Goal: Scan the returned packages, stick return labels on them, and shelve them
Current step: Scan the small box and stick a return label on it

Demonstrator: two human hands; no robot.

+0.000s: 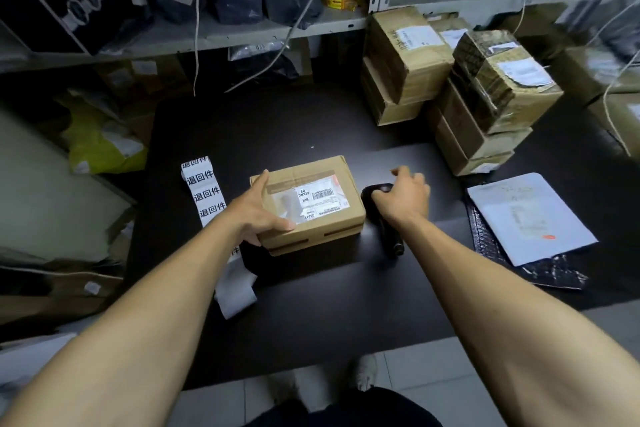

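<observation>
A label strip [204, 189] is lying at the left of the bench [311, 305]. The box [311, 204], mid-bench, is being grasped at its near-left corner by the left hand [256, 215]. Just right, the scanner [384, 218] is being touched by the right hand [403, 199]; that grip cannot be told.

Tan box [311, 204], black scanner [384, 218]

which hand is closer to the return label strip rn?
Left. The left hand grips the cardboard box at its left end, right beside the return label strip. The right hand is over the black scanner, on the box's far side.
</observation>
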